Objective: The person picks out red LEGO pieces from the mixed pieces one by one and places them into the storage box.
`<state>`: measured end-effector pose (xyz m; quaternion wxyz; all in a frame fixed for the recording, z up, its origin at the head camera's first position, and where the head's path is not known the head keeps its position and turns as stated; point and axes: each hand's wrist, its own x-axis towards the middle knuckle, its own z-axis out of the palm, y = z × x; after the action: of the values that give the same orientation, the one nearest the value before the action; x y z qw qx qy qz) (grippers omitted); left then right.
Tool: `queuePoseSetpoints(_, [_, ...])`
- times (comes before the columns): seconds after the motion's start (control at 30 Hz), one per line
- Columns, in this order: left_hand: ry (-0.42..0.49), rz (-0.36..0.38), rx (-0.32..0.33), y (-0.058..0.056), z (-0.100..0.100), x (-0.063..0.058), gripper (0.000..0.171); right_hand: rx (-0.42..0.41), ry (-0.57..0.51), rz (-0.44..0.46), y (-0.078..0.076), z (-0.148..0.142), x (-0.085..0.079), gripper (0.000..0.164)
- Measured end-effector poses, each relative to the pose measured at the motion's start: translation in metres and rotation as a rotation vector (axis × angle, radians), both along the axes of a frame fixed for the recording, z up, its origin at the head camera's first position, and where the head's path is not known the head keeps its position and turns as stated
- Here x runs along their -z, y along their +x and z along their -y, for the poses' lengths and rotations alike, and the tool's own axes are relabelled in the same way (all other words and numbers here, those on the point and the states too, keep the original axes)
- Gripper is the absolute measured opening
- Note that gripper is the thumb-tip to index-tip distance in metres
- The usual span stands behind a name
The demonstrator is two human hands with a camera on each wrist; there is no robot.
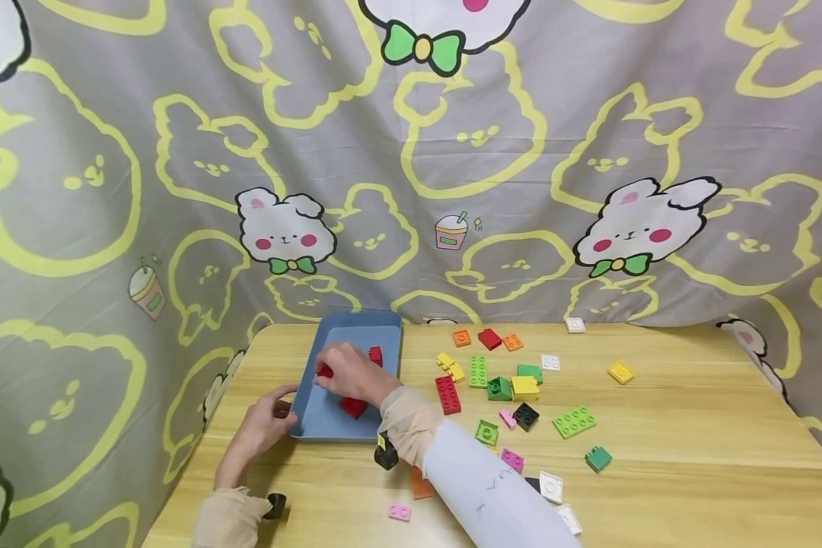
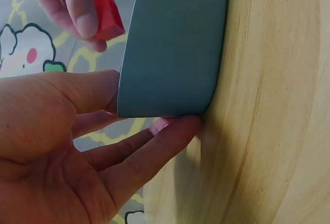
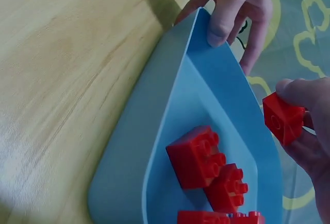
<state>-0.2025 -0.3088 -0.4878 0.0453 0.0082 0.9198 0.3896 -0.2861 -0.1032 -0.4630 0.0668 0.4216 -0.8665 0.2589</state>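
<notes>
My right hand (image 1: 352, 371) pinches a red toy brick (image 3: 283, 118) between thumb and fingers, above the blue tray (image 1: 345, 439). Inside the tray lie several more red bricks (image 3: 192, 157), partly covered by my right hand and forearm in the head view. At the tray's near left corner, my left hand (image 1: 263, 422) grips the wall, its thumb over the rim and its fingers against the outside, as the left wrist view (image 2: 62, 131) shows.
Right of the tray, loose bricks lie scattered on the wooden table (image 1: 692, 426): a red brick (image 1: 447, 394), a lime green brick (image 1: 574, 422), a yellow block (image 1: 524, 388), a black brick (image 1: 525, 415) and others. A patterned curtain (image 1: 493, 167) hangs behind and at the left.
</notes>
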Motion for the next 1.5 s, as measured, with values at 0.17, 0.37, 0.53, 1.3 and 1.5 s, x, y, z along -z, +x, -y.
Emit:
queuePoseSetpoints(0.17, [0.01, -0.011, 0.019, -0.001, -0.005, 0.005, 0.054, 0.03, 0.023, 0.106, 0.001, -0.001, 0.007, 0.02])
queuePoseSetpoints(0.37, [-0.006, -0.012, 0.002, 0.002, -0.002, 0.004, 0.052, 0.011, 0.042, 0.147, 0.003, -0.011, 0.002, 0.028])
queuePoseSetpoints(0.53, [-0.021, -0.029, 0.012, 0.0, 0.001, 0.001, 0.052, 0.002, 0.025, 0.076, -0.005, -0.04, -0.01, 0.026])
queuePoseSetpoints(1.3, [-0.048, -0.04, 0.028, -0.002, 0.004, 0.003, 0.055, 0.286, 0.157, 0.139, -0.041, -0.209, -0.003, 0.035])
queuePoseSetpoints(1.5, [-0.041, -0.033, 0.027, -0.001, 0.004, 0.003, 0.054, 0.411, 0.164, 0.233, -0.049, -0.236, 0.004, 0.039])
